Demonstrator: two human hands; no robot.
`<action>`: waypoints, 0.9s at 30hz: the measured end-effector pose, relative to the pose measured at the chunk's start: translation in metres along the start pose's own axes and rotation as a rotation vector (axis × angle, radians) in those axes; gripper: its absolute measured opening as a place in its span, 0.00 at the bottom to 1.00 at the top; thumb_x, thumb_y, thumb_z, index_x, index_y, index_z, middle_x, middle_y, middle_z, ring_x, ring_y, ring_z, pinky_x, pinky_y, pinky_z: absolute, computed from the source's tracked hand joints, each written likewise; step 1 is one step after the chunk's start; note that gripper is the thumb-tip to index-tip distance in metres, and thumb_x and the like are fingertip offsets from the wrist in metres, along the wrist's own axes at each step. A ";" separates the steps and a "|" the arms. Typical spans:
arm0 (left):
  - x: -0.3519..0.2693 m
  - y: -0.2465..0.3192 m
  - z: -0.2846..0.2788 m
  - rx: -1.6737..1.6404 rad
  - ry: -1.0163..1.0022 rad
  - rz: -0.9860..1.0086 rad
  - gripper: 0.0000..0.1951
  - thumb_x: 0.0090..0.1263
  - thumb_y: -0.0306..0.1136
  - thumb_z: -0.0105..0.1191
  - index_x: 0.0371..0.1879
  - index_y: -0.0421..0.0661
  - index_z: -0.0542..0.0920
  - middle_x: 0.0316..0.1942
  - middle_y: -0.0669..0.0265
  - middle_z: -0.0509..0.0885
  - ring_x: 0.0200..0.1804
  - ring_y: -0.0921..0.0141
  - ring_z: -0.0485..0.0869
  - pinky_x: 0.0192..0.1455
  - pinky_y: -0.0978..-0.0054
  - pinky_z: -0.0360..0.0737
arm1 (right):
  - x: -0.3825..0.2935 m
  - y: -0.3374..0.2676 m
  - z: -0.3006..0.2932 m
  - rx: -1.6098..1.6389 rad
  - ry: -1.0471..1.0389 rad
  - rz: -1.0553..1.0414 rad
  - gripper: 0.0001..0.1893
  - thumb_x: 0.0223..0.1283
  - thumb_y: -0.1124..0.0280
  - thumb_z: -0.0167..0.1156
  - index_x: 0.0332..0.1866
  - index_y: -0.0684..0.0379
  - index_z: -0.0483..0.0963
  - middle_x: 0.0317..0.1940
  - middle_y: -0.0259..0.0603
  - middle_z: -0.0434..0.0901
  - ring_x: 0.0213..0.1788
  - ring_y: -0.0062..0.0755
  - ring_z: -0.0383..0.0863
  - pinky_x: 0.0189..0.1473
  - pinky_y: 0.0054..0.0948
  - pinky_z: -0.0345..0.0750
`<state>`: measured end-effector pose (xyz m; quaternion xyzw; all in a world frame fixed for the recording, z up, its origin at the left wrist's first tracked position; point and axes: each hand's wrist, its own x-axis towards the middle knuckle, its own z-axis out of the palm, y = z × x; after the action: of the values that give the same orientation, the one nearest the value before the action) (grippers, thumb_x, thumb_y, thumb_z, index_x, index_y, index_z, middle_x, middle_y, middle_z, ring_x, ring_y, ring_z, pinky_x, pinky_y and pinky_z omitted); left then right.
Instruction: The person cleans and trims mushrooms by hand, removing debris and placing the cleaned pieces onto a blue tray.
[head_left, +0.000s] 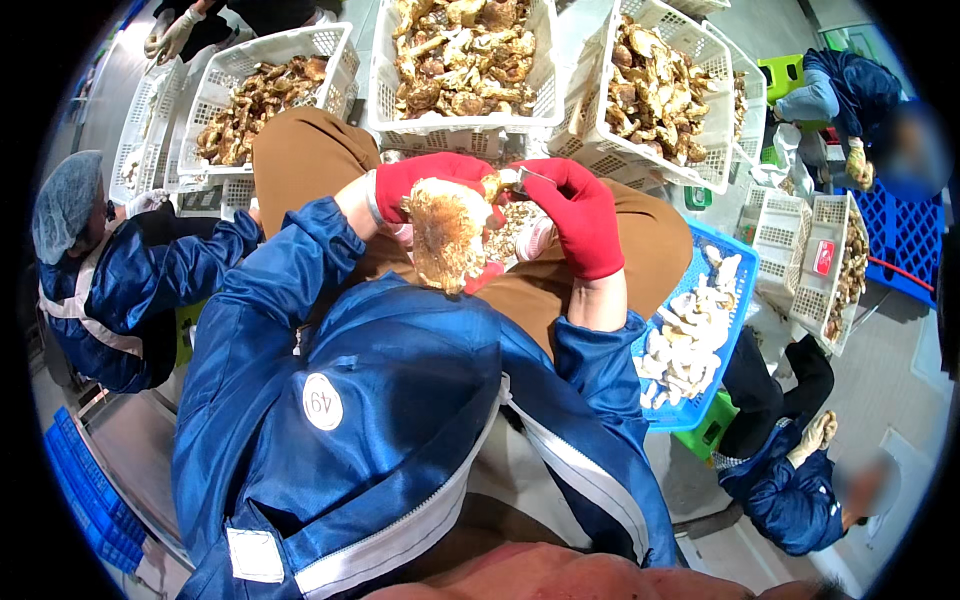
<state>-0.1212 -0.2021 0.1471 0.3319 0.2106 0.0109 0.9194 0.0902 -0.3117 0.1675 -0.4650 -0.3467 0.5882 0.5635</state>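
Note:
Over my lap, my left hand (431, 184) in a red glove holds a large brown-capped mushroom (448, 234), its cap hanging towards me and its stem pointing up and right. My right hand (576, 214), also gloved in red, grips a small knife (534, 178) with a metal blade against the stem end. The knife's handle is hidden in the glove. Below the hands, pale trimmings (504, 238) lie between my legs. Straight ahead stands a white perforated crate (466, 124) of brown untrimmed mushrooms (465, 64).
More mushroom crates stand ahead left (262, 171) and ahead right (664, 169). A blue basket (739, 300) of pale trimmed mushrooms (686, 349) is beside my right thigh. Co-workers sit at the left, upper right and lower right. Stacked blue crates (90, 495) stand at the lower left.

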 end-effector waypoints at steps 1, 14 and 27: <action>0.001 -0.004 -0.004 0.022 -0.013 0.007 0.20 0.71 0.32 0.58 0.58 0.36 0.73 0.51 0.56 0.82 0.51 0.63 0.85 0.50 0.59 0.87 | 0.000 0.000 0.000 -0.023 -0.010 -0.036 0.05 0.61 0.77 0.64 0.39 0.67 0.81 0.45 0.42 0.85 0.43 0.22 0.82 0.46 0.24 0.78; 0.010 -0.026 -0.001 0.009 -0.099 0.232 0.24 0.74 0.41 0.56 0.62 0.37 0.73 0.45 0.61 0.86 0.46 0.74 0.83 0.47 0.77 0.81 | 0.001 -0.002 -0.001 -0.129 0.119 0.015 0.10 0.63 0.78 0.62 0.48 0.68 0.81 0.40 0.40 0.85 0.41 0.25 0.83 0.48 0.25 0.78; -0.005 -0.024 0.013 -0.586 -0.164 0.114 0.23 0.77 0.43 0.48 0.57 0.34 0.73 0.43 0.54 0.83 0.30 0.67 0.86 0.20 0.74 0.80 | -0.002 -0.002 0.007 -0.174 0.001 -0.067 0.10 0.62 0.81 0.61 0.47 0.64 0.81 0.47 0.37 0.83 0.49 0.22 0.79 0.55 0.25 0.73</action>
<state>-0.1230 -0.2297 0.1430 0.0636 0.1047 0.0961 0.9878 0.0838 -0.3127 0.1718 -0.5007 -0.4116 0.5364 0.5406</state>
